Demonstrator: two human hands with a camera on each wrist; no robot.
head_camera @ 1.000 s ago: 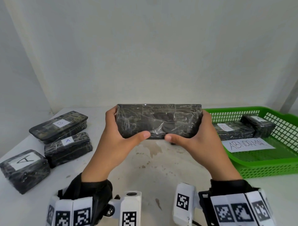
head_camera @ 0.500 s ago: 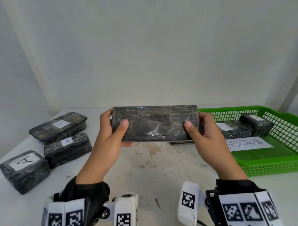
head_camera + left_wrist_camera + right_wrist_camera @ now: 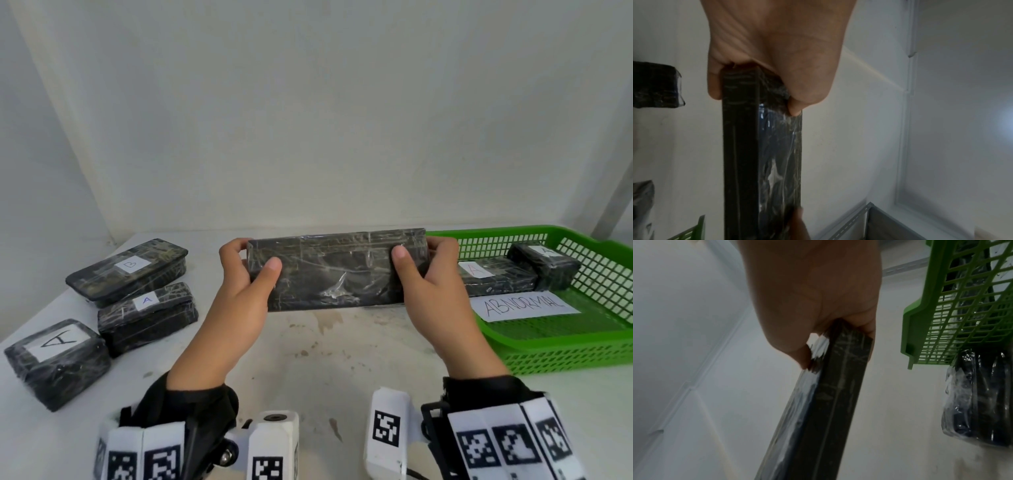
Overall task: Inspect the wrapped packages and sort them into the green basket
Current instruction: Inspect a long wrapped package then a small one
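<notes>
A long dark package [image 3: 337, 270] wrapped in clear film hangs level above the table's middle, its broad unlabelled side turned toward me. My left hand [image 3: 245, 274] grips its left end, thumb on the near face and fingers behind. My right hand [image 3: 423, 270] grips the right end the same way. The left wrist view shows the package [image 3: 760, 154] edge-on under that hand [image 3: 774, 56]; the right wrist view shows it [image 3: 826, 402] below the other hand [image 3: 813, 301]. The green basket [image 3: 561, 346] stands at the right with two wrapped packages [image 3: 493, 277] [image 3: 544, 269] and an "ABNORMAL" paper [image 3: 524, 305] inside.
Three wrapped packages lie at the left: one marked B [image 3: 128, 267], one marked A [image 3: 147, 315], and a block marked A [image 3: 56, 359] nearest me. White walls close in the back and left. The stained tabletop [image 3: 322, 359] lies below the held package.
The package has been turned in my hands, its top edge tipping back, and it has dropped slightly. My thumbs have slid from its middle out to its ends.
</notes>
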